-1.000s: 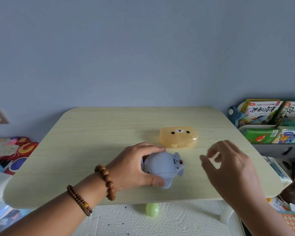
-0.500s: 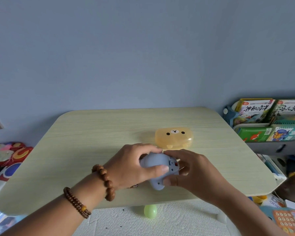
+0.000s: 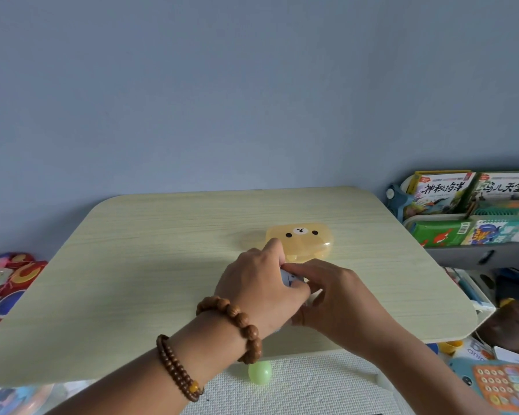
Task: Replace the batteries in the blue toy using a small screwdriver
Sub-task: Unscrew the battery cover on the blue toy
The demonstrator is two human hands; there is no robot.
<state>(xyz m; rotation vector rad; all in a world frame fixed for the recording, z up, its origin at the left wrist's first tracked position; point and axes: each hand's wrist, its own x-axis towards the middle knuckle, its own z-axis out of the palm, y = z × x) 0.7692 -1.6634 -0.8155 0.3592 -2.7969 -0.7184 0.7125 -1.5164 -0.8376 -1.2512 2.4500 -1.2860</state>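
The table (image 3: 162,265) carries an orange bear-face case (image 3: 307,239). Left hand (image 3: 261,292) and right hand (image 3: 336,301) close around the blue toy (image 3: 289,278), mostly hidden. Risk: no screwdriver visible; fingers prying could crack the cover.

both forearms are bare, with no sleeves in view. the left hand (image 3: 258,290) has two strings of brown wooden beads behind it: a bracelet of large round beads (image 3: 234,320) at the wrist, and a thinner double-wrapped strand of small beads (image 3: 177,369) further up the forearm, carrying one amber-coloured bead. the right hand (image 3: 339,298) wears no jewellery or watch on its visible side.
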